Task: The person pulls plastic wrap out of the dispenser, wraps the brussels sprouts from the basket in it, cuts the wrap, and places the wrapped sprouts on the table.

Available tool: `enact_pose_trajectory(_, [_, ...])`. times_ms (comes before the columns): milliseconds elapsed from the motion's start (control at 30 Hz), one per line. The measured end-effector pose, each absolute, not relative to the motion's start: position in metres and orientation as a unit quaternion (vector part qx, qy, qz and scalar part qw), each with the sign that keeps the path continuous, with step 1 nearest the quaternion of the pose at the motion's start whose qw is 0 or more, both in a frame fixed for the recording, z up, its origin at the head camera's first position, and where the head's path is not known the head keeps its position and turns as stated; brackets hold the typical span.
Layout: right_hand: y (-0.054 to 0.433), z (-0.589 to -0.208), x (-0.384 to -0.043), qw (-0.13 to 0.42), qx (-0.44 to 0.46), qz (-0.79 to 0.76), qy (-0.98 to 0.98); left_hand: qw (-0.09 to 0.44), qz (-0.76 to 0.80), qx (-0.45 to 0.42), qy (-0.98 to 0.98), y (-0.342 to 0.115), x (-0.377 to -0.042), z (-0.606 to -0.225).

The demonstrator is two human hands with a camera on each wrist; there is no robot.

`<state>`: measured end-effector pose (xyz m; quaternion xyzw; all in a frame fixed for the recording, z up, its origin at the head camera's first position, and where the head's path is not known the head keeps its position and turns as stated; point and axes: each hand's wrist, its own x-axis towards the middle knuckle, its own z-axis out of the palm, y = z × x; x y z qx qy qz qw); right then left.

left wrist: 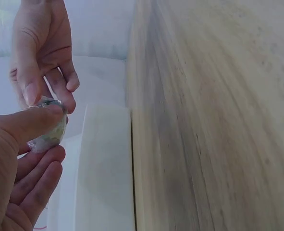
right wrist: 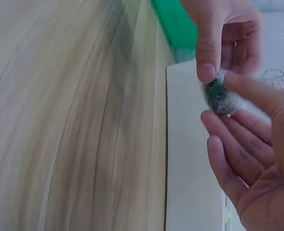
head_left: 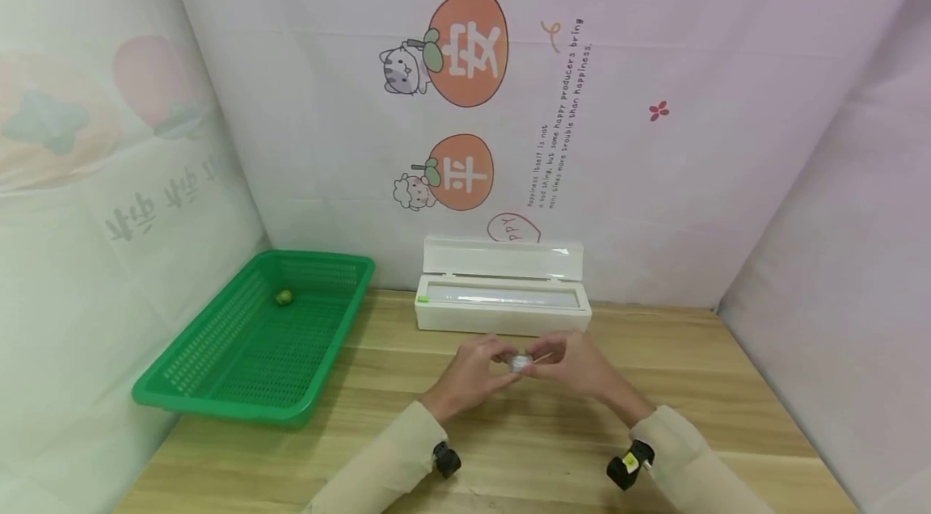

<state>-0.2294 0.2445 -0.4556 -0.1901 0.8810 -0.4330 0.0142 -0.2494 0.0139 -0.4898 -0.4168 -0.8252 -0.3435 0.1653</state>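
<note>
A small, roundish green item [right wrist: 217, 96] wrapped in clear plastic film is held between both hands in front of the white box. In the head view the left hand [head_left: 469, 375] pinches it from the left, while the right hand [head_left: 578, 366] pinches its right side. From the left wrist, the left thumb lies across the wrapped item [left wrist: 49, 134] with fingers beneath it. The right wrist view shows dark green through crinkled film. Fingers hide part of it, and its exact kind cannot be told.
Behind the hands stands a long white cling film box [head_left: 502, 320], its clear lid [head_left: 502, 259] raised. At the left is a green plastic basket [head_left: 305, 409] with one small green round item [head_left: 284, 297] inside. Printed cloth hangs around the wooden table [head_left: 698, 385].
</note>
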Motion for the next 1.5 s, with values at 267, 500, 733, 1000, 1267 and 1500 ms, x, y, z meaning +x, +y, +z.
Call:
enact_pose_trajectory(267, [0.274,-0.461,-0.221,-0.002,-0.142,-0.408,0.902,0.087,-0.366,-0.394,-0.839,0.04,-0.251,-0.492])
enact_pose_trajectory(500, [0.304,-0.47,-0.21,-0.026,-0.123,-0.424,0.897,-0.088,-0.53,-0.342,-0.771,0.075,-0.263,-0.512])
enact_pose_trajectory(733, [0.335,-0.476,-0.198,-0.044,-0.082,-0.412,0.906,-0.074,-0.556,-0.326,-0.761,0.116,-0.26,-0.515])
enact_pose_trajectory(1000, [0.369,-0.481,-0.192,-0.073,-0.078,-0.392,0.914,-0.07,-0.564,-0.331,-0.753,0.161,-0.265,-0.522])
enact_pose_trajectory(1267, [0.387,-0.492,-0.187,-0.073,-0.076,-0.371,0.923,-0.083,-0.55,-0.305,-0.773,0.191,-0.263,-0.536])
enact_pose_trajectory(1500, [0.396,-0.504,-0.186,-0.063,-0.075,-0.378,0.921,-0.02,-0.465,-0.331,-0.821,0.2,-0.259,-0.537])
